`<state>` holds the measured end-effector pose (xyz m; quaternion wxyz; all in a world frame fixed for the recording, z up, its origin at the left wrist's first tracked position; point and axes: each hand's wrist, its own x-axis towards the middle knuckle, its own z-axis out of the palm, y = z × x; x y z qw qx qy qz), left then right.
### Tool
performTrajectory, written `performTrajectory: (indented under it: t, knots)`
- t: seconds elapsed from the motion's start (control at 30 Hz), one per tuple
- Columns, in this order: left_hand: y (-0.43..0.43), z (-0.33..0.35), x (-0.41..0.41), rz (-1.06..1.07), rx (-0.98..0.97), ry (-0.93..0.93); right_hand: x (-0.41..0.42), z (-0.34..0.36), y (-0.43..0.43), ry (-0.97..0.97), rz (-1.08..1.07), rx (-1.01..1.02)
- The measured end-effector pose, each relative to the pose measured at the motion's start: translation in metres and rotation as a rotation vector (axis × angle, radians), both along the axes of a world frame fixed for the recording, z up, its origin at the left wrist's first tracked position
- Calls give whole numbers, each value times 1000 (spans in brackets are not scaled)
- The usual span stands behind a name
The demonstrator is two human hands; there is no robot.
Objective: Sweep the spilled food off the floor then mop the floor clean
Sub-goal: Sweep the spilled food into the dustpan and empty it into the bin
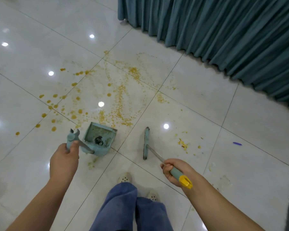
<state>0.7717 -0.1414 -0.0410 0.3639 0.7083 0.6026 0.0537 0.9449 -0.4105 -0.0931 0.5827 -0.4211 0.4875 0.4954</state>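
Glossy white tiled floor (40, 39) fills the view, with ceiling lights mirrored in it, and a teal pleated curtain (223, 30) hangs to it well beyond and to the right of the teal plastic dustpan (103, 132). Spilled yellow food (120, 97), in loose grains and rounder orange drops, spreads over several tiles from just beyond the dustpan's open mouth outward, the drops mostly to its left. Blue trousers (120, 205) stand on the near side of the dustpan. The left hand (63, 159) is just left of the dustpan, its grip clamped round the teal end of the pan's metal handle. The dustpan sits on the floor with its comb-toothed back edge toward the person. To its right lies a broom with a narrow teal head (146, 144), a metal shaft and a yellow-capped teal handle, the head down on the floor and well apart from the pan. The right hand (173, 170) has its grip closed round that handle. White perforated shoes (124, 178) show below the trousers. A small yellow scatter (183, 144) lies right of the broom head, a small blue scrap (237, 143) farther right, and a dark lump (98, 140) inside the dustpan.
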Motion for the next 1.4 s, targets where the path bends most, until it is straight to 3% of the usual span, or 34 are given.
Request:
performTrajectory:
  t: [0.23,0.53,0.83,1.2,1.3,1.4]
  knots:
    - [6,-4,34,-106,20,-5,17,-19,18,30,-31,88]
    - [24,-6,71,-248,-20,-11,52,-19,-40,-45,-387,22]
    - [35,-5,107,-333,-57,-2,82,2,-76,-45,-226,-30]
    - [2,-5,139,-329,-45,96,169,-33,9,-49,-32,131]
    - [-15,-5,153,-306,-25,113,204,-59,4,-40,-70,121]
    - [-36,-4,177,-290,-30,112,238,-76,-26,6,-253,77]
